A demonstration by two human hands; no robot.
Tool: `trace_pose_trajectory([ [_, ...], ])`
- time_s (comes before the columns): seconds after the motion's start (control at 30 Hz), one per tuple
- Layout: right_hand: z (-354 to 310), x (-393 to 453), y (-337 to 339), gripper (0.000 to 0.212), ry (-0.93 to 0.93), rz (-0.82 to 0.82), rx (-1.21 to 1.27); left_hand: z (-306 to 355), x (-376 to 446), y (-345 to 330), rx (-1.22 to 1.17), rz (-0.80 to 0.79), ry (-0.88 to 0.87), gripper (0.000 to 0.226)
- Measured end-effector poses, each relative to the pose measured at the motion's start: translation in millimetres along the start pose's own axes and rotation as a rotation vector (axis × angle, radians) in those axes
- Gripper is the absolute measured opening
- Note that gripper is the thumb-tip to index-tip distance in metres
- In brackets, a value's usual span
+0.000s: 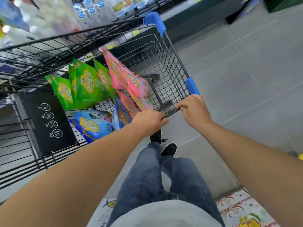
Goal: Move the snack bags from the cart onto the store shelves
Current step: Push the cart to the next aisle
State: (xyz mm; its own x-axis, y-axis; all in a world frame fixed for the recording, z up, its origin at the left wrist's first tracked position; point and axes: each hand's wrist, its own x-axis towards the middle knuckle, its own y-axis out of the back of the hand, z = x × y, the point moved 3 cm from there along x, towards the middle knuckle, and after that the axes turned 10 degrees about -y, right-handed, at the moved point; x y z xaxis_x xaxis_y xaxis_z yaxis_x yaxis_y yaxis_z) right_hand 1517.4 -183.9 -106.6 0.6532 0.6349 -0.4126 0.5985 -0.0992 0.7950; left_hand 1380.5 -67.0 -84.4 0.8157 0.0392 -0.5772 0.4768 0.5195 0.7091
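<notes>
Both hands grip the cart rim, snack bags just beyond.

Both hands grip the near rim of a black wire shopping cart with blue plastic corner guards: the left hand just left of the right hand. Inside lie green snack bags, pink snack bags and blue snack bags.
</notes>
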Motion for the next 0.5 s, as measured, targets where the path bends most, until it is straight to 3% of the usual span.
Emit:
trace_pose_trajectory([
  [0.5,106,79,102,0.019,0.077,-0.052,-0.055,90,120,34,-0.126,0.157,0.104,0.031],
])
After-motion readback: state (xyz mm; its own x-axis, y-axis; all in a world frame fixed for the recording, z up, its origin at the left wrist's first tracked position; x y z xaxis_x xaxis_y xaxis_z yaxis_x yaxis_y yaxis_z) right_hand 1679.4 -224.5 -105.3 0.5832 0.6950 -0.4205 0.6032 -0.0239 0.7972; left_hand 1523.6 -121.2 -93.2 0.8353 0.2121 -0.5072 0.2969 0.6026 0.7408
